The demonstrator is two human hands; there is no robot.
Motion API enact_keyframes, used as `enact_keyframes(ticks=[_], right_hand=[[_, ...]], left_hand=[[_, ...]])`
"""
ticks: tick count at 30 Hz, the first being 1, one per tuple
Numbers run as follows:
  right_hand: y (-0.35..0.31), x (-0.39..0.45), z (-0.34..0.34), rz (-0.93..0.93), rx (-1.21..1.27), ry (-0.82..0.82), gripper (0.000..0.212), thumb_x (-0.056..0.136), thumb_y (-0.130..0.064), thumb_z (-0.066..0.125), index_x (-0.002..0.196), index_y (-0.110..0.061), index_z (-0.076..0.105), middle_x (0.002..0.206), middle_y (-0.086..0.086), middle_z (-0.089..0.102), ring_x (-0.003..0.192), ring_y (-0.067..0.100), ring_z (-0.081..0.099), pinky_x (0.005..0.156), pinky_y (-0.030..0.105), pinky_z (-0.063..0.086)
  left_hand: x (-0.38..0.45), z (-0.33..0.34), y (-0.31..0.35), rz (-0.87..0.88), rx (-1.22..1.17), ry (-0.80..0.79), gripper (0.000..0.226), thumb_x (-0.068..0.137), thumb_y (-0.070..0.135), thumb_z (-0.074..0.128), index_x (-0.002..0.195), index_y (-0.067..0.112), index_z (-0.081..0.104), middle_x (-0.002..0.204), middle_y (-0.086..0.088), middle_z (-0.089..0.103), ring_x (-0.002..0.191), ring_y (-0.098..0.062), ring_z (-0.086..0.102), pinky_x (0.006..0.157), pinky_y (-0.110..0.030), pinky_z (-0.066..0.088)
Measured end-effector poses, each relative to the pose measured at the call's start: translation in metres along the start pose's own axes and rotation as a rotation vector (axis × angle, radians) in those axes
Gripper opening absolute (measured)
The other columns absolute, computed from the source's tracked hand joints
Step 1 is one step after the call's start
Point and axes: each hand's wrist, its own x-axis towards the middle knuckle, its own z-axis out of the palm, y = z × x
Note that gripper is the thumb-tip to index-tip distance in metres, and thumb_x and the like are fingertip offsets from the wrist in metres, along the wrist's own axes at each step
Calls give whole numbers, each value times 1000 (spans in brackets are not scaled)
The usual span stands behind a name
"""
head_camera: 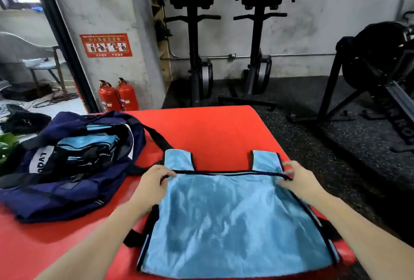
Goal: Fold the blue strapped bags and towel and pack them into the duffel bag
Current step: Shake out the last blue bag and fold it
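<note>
A light blue strapped bag (pixel 233 223) with dark trim lies flat on the red mat (pixel 215 132) in front of me, its two strap tabs pointing away. My left hand (pixel 150 184) pinches the dark top edge at the left corner. My right hand (pixel 300 181) pinches the same edge at the right corner. The navy duffel bag (pixel 56 190) sits open at the left on the mat, with folded light blue items (pixel 87 143) inside it. A black duffel strap (pixel 159 138) trails toward the blue bag.
Two red fire extinguishers (pixel 118 97) stand by the concrete pillar beyond the mat. Black exercise machines (pixel 253 55) line the back wall, another (pixel 378 64) at the right. The mat's right edge drops to dark speckled floor (pixel 313 145). Green leaves (pixel 6 145) show at far left.
</note>
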Motion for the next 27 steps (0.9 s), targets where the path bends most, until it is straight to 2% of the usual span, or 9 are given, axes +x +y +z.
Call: enact_keyframes(ticks=[2,5,9,13,15,19,22,24,27], right_hand=[[8,10,-3,56,-33,-9,36,76,-23,87,107,-18,68,88,-3,67,86,16,63,77,25,38],[11,12,-14,65,-14,-31,16,75,-25,88,83,-26,74,79,-7,73,78,10,67,70,21,43],[-1,14,-38,37,159,-117,12,75,-16,86,78,-24,79,77,-4,77,76,10,69,77,16,48],[-23,40,-55,33,428,38,17,78,-15,84,94,-17,78,84,-5,77,77,2,66,76,14,46],[-22,53,-38,82,450,88,24,79,-17,83,102,-17,74,90,-2,75,80,6,66,72,14,47],[3,58,5,206,201,-7,42,75,-27,88,110,-17,67,104,6,70,94,20,66,93,40,53],[8,56,11,165,136,41,31,79,-25,84,107,-18,71,103,1,70,98,17,64,90,34,48],[8,56,10,145,172,81,16,82,-18,82,93,-23,72,100,1,74,89,17,65,84,33,48],[6,57,4,86,245,128,18,82,-13,80,80,-29,73,85,-9,77,82,14,68,88,35,54]], left_hand=[[8,8,-6,-65,22,-100,45,88,-3,59,83,41,69,102,8,69,92,-3,63,78,-7,46],[18,7,0,-125,12,-176,32,89,8,65,80,38,72,89,16,70,77,-7,66,61,-6,42],[30,-14,10,-181,-221,-167,25,87,8,70,83,31,80,90,16,75,88,2,66,77,-8,45],[58,-34,28,-177,-534,19,21,89,3,71,95,21,79,94,13,77,90,2,67,84,-12,48],[68,-30,21,-188,-524,51,27,89,4,71,103,27,76,99,15,75,94,-1,65,88,-14,48],[54,0,-7,-247,-338,-106,43,82,1,74,105,36,70,114,8,72,99,-11,67,94,-25,48],[45,12,-12,-286,-229,8,40,81,1,70,104,34,71,106,9,72,91,-8,67,95,-28,50],[45,14,-11,-282,-256,68,38,84,0,67,100,34,73,101,12,73,90,-7,68,94,-29,51],[48,11,-2,-257,-306,144,34,88,3,64,92,34,77,93,13,75,83,-7,68,80,-19,51]])
